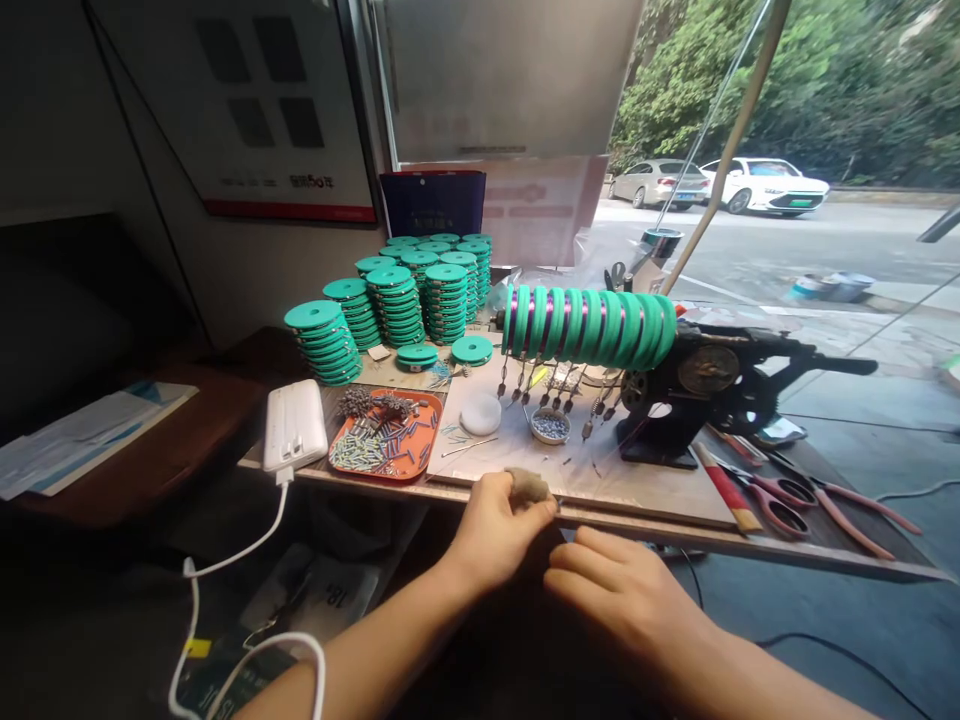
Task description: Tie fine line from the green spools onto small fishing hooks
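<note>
My left hand (491, 530) is at the table's front edge, its thumb pressed to an index finger wrapped in a tan cover (529, 485). A tiny dark bit shows at the fingertips, too small to name. My right hand (611, 580) is just to the right and lower, its fingers curled and its thumb hidden; what it may hold does not show. Beyond them, a row of green foam line spools (589, 328) sits on the shaft of a black winding machine (705, 370), with small weights hanging below. A small bowl of grey beads (550, 426) stands under them.
An orange tray (424, 465) of small tubes and metal parts lies left of a white round pad (480, 413). Stacked green spools (390, 290) rise behind. A white power bank (295, 425) trails a cable. Scissors (776, 505) and pliers (851, 505) lie right.
</note>
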